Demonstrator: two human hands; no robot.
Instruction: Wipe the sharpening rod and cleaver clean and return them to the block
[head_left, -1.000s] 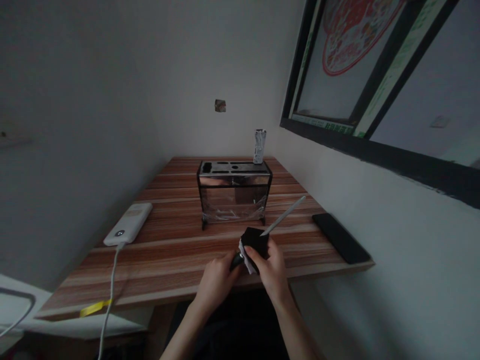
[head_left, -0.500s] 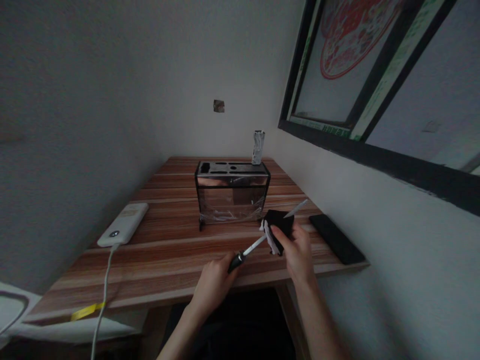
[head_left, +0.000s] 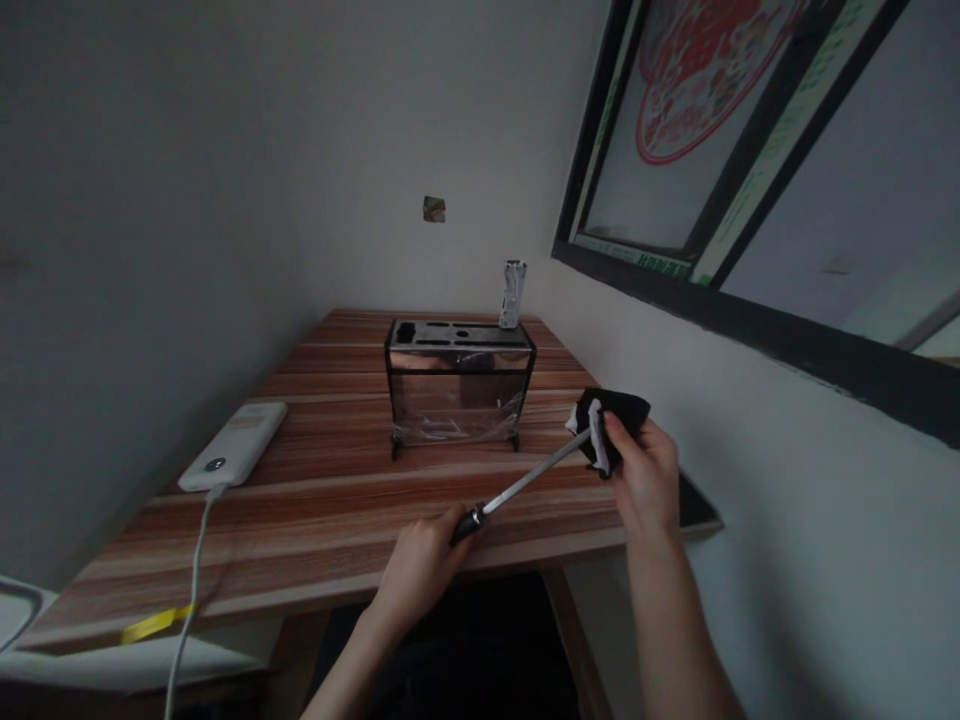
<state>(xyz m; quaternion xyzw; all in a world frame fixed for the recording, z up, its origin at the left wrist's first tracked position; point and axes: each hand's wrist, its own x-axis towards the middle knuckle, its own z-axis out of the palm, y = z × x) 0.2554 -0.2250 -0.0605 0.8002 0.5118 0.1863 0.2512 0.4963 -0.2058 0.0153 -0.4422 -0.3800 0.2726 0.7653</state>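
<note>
My left hand (head_left: pixel 421 562) is closed round the black handle of a sharpening steel (head_left: pixel 529 480), whose grey rod slants up to the right. A black cloth (head_left: pixel 628 410) with white edges is pinched in my right hand (head_left: pixel 649 478), folded round the far end of the rod, so the tip is hidden. Behind the steel stands a knife block (head_left: pixel 459 358) with a slotted top and clear front. Upright at the block's right end is a whitish, wrapped-looking piece (head_left: pixel 513 294) that I cannot identify.
On the left of the wood-grained table (head_left: pixel 322 520) lies a white power bank (head_left: pixel 236 447) with a cable (head_left: pixel 196 570) running over the front edge. Yellow tape (head_left: pixel 157 624) sticks there. A dark flat object (head_left: pixel 697 508) is partly behind my right hand. Walls and a framed window (head_left: pixel 675 270) border the table.
My right hand has slid the cloth up and to the right along the rod, baring more of it and covering the tip. My left hand has stayed nearly in place.
</note>
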